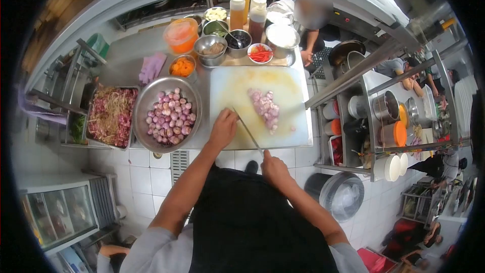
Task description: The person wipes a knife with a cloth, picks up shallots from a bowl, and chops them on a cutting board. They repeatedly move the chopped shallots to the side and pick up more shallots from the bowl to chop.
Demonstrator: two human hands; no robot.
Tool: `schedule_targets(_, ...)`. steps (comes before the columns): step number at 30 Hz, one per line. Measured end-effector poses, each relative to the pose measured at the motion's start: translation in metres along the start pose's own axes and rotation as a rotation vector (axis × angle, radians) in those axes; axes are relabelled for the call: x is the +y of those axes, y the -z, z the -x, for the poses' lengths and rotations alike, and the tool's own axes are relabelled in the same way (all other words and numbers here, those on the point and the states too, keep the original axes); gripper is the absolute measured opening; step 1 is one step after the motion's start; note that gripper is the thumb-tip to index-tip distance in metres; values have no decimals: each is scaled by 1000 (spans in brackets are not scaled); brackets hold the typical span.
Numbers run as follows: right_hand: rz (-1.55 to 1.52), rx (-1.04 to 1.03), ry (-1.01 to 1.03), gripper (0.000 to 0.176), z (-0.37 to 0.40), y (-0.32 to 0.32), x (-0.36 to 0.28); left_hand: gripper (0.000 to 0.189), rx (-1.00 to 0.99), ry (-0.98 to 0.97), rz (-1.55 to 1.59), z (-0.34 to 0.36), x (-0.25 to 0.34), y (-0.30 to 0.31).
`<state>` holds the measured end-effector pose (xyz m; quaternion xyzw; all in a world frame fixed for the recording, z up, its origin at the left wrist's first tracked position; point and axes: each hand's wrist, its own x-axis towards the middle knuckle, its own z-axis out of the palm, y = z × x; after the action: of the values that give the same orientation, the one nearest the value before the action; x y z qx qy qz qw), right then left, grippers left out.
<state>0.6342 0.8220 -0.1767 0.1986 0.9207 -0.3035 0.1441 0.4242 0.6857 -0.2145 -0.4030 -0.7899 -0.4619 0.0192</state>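
Observation:
My right hand (276, 168) is closed round the handle of a knife (248, 129) at the front edge of the white cutting board (222, 83). The blade slants away to the left across the board. Beside the blade's tip is my left hand (224, 127), its fingers drawn together; whatever they pinch, if anything, is hidden. A pile of cut shallots (264, 109) lies on the board to the right of the blade. Left of the board, a large steel bowl (196, 92) holds many peeled shallots (171, 116).
A metal tray (129, 146) of shallot skins (112, 116) stands at the left, with a purple glove (151, 68) behind. Bowls, an orange tub (181, 35), sliced red chillies (260, 53) and squeeze bottles (237, 12) line the back. Another person's hand (307, 57) shows beyond; a bin (343, 197) stands below right.

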Motion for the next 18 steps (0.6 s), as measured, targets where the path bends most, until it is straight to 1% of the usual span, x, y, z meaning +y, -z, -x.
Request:
schedule_targets(3,-26,32,-2,29,-12,-8,0,16,-13,14,-31,-1,-3,-4)
schedule_targets(5,-52,52,-4,28,-14,-5,1,19,23,25,-52,3,0,-6)
schedule_targets(6,-105,21,25,28,-13,4,7,19,18,20,-48,3,1,-9)
schedule_targets(8,-157,-13,60,28,-13,15,20,16,44,-57,-96,3,0,-12)
schedule_targets(9,-153,33,65,26,-11,18,26,16,43,-52,-98,3,2,-12)
schedule_targets(10,-149,80,67,25,-9,20,32,12,13,-87,-89,0,4,-14)
schedule_targets(11,-125,97,62,24,-7,21,36,8,-17,-125,-78,-3,7,-17)
schedule_targets(12,-125,99,60,24,-5,22,36,8,-17,-127,-76,-6,6,-20)
schedule_targets(14,-77,113,63,24,1,24,36,6,78,-157,-81,-11,4,-26)
schedule_targets(15,-80,117,59,24,4,23,32,6,73,-162,-79,-10,4,-24)
schedule_targets(17,-30,92,10,22,8,18,21,4,-21,61,69,-7,4,-18)
schedule_targets(18,-34,97,3,22,8,12,23,4,-28,56,71,-7,5,-17)
